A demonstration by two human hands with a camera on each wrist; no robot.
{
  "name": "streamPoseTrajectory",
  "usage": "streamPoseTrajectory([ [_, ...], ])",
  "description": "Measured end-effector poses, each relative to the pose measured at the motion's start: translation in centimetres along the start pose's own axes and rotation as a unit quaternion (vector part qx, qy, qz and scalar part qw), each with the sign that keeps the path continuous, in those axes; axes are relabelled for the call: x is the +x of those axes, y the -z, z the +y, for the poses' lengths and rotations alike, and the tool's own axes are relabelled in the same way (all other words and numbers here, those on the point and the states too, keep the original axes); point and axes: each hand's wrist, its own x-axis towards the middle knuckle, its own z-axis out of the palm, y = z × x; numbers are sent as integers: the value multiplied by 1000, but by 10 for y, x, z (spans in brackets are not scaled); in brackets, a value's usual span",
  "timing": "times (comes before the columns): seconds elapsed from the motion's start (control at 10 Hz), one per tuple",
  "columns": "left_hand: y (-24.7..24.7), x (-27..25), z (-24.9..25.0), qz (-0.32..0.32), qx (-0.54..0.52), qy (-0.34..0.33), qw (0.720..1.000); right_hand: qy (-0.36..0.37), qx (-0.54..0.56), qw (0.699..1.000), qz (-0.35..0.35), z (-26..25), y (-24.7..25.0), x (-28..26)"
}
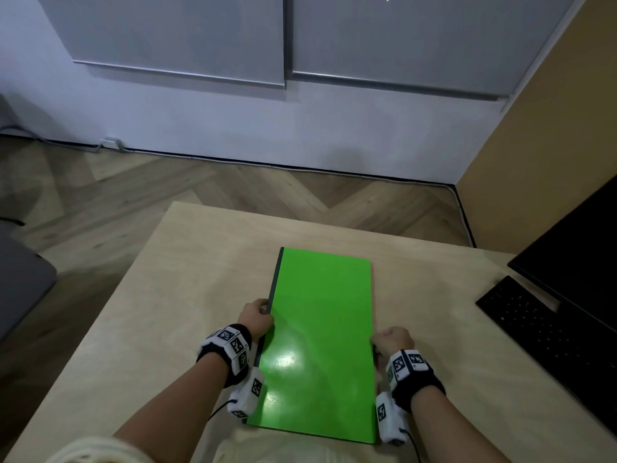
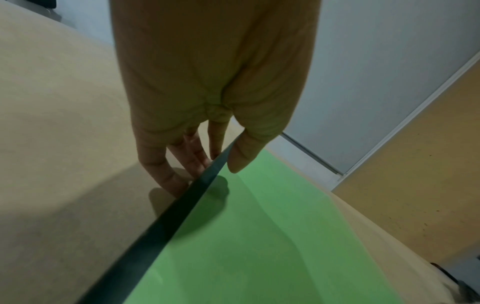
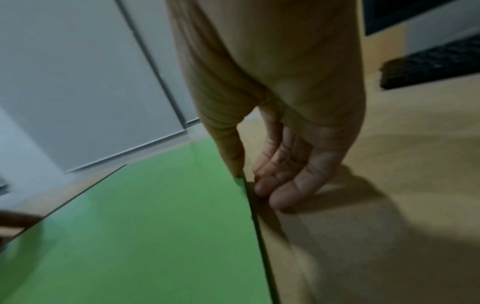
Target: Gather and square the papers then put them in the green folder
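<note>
Green folder [image 1: 320,342]: closed, flat on the table, its long side running from 6 to 12 o'clock, its near end at the table's front edge; glare sits on the cover near the 6 o'clock end.
Spine [image 1: 274,279]: a dark strip along the folder's 9 o'clock edge.
Papers: none in view; whether any lie inside the shut folder, I cannot tell.
Left hand [image 1: 255,317]: at the 9 o'clock edge, about halfway along the spine. In the left wrist view the thumb [image 2: 242,156] lies on the green cover and the fingers [image 2: 166,174] reach down beside and under the spine, so the hand pinches that edge.
Right hand [image 1: 394,339]: at the 3 o'clock edge, nearer the person than the left hand. In the right wrist view the thumb [image 3: 231,152] rests on top at the edge and the curled fingers [image 3: 283,185] tuck in under it against the table, so this hand pinches the folder too.
Table [image 1: 187,262]: pale wood, bare at 9 and 12 o'clock of the folder.
Keyboard [image 1: 534,325]: black, at 3 o'clock, well apart from the folder.
Monitor [image 1: 581,259]: dark screen just beyond the keyboard, at 2 o'clock.
Wrist bands [image 1: 230,349]: dark, with black-and-white square markers, one on each wrist.
Floor [image 1: 133,192]: wood herringbone beyond the table at 12 o'clock.
</note>
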Motion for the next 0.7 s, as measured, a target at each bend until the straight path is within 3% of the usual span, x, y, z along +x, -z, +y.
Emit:
streamPoseTrajectory([
  [0.2, -1, -9, 2, 4, -16, 17, 1000, 4, -86, 996, -5, -7, -13, -21],
  [0.4, 11, -13, 8, -38, -60, -22, 997, 29, -43, 999, -12, -9, -11, -37],
  [0.6, 17, -22, -11, -36, 11, -5, 999, 64, -3, 997, -33, 1, 1, -51],
  [0.7, 28, -31, -48, -33, 81, 42, 995, 90, 16, 995, -38, 6, 14, -48],
])
